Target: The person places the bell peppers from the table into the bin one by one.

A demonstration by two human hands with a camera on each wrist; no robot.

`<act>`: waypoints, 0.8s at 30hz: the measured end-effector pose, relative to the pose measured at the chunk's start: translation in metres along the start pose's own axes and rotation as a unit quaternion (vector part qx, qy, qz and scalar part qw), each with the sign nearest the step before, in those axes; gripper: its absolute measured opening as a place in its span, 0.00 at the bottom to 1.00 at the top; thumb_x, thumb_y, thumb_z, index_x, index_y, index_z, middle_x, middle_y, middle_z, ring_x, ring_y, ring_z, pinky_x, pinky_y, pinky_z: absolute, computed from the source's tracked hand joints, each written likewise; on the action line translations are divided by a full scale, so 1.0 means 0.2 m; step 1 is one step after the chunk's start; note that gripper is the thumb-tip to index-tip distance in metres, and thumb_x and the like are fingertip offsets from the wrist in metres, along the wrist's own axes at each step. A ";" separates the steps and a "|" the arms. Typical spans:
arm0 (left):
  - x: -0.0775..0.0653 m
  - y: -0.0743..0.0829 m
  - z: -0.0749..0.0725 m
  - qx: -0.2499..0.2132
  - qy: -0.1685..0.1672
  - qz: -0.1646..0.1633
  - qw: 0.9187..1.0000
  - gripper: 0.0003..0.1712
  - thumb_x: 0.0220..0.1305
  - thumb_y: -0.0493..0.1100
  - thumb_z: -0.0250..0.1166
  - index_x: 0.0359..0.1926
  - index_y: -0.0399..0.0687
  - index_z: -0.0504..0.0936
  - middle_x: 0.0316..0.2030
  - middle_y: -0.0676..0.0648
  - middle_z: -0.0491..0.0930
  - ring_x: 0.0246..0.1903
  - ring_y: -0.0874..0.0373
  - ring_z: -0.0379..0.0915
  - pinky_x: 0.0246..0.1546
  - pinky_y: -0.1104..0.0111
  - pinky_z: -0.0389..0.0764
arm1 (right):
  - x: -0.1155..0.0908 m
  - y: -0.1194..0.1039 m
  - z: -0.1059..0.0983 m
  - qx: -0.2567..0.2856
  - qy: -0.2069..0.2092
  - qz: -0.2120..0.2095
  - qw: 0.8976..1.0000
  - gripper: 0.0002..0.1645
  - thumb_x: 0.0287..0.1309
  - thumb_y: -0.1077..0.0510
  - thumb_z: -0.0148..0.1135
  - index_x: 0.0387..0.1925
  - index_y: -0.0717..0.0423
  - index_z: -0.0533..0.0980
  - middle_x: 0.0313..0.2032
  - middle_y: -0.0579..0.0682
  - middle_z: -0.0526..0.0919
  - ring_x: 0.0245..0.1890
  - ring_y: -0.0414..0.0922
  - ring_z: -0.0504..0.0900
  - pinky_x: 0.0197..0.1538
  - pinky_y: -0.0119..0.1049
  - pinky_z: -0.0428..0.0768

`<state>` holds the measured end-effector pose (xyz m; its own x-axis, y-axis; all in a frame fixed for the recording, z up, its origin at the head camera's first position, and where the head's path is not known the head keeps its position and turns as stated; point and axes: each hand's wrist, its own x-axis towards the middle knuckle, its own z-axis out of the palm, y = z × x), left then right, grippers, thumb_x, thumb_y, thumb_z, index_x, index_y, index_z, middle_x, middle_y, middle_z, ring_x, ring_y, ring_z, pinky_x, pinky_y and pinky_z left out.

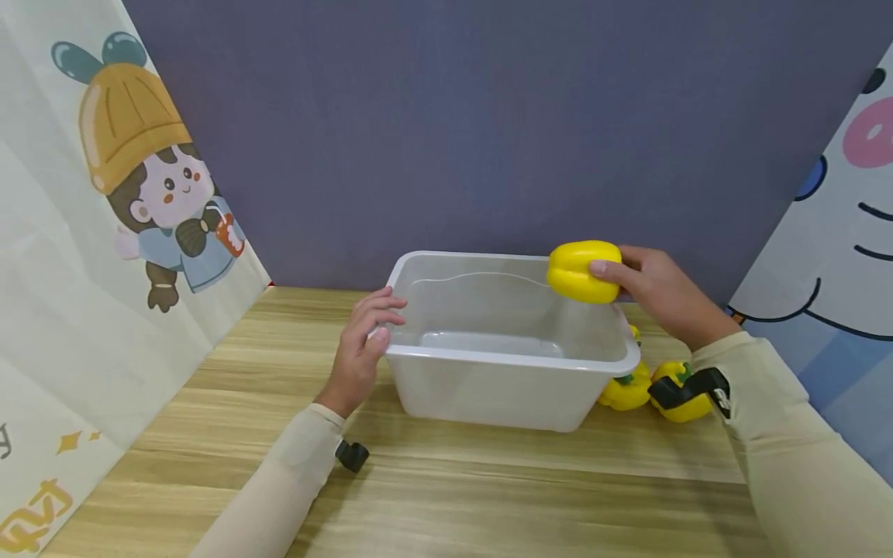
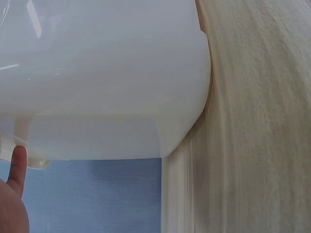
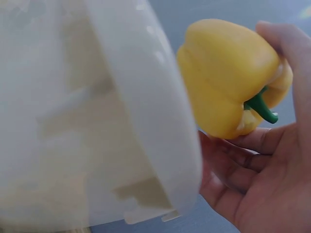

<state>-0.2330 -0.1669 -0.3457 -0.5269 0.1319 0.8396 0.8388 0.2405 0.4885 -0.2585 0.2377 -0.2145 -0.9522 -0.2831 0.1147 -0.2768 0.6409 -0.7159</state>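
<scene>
My right hand [image 1: 659, 287] holds a yellow bell pepper [image 1: 580, 271] above the right end of a white plastic bin [image 1: 488, 391]. In the right wrist view the green stem [image 3: 262, 106] of this pepper points toward the palm, and the thumb and fingers lie on either side of it. My left hand [image 1: 360, 349] grips the bin's left rim near the corner. The left wrist view shows one finger [image 2: 17, 170] against the bin's outer wall [image 2: 107, 73]. Inside, the bin's visible floor [image 1: 488, 343] is bare.
Several yellow bell peppers stand on the wooden table [image 1: 488, 496] right of the bin; one [image 1: 624, 391] is partly behind it, another [image 1: 680, 395] under the right wrist. A grey-blue panel [image 1: 446, 139] rises behind. Printed sheets [image 1: 56, 256] flank the table.
</scene>
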 end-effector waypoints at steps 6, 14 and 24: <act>0.01 0.01 0.00 0.003 -0.006 0.003 1.000 0.17 0.70 0.46 0.48 0.43 0.40 0.80 0.56 0.39 0.78 0.68 0.42 0.59 0.72 0.49 0.53 | 0.01 -0.02 0.00 0.006 -0.009 -0.007 1.000 0.35 0.68 0.31 0.49 0.58 0.55 0.74 0.49 0.54 0.80 0.47 0.49 0.78 0.50 0.37 0.80; 0.00 0.00 0.00 0.003 -0.005 0.005 1.000 0.16 0.69 0.44 0.48 0.43 0.40 0.80 0.56 0.40 0.78 0.68 0.41 0.60 0.72 0.49 0.54 | 0.04 -0.05 -0.01 0.004 -0.023 -0.018 1.000 0.33 0.67 0.32 0.53 0.55 0.55 0.75 0.44 0.55 0.81 0.42 0.51 0.77 0.48 0.44 0.80; 0.01 0.00 0.01 -0.003 0.001 0.020 1.000 0.15 0.63 0.35 0.48 0.43 0.38 0.80 0.55 0.35 0.78 0.67 0.36 0.59 0.71 0.47 0.54 | 0.07 -0.09 -0.02 -0.005 -0.040 -0.024 0.999 0.33 0.66 0.31 0.52 0.52 0.54 0.76 0.43 0.55 0.81 0.43 0.53 0.77 0.50 0.48 0.77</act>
<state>-0.2338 -0.1647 -0.3448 -0.4922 0.1394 0.8592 0.8603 0.2286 0.4557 -0.2663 0.2246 -0.1974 -0.9248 -0.3688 0.0935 -0.3233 0.6322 -0.7042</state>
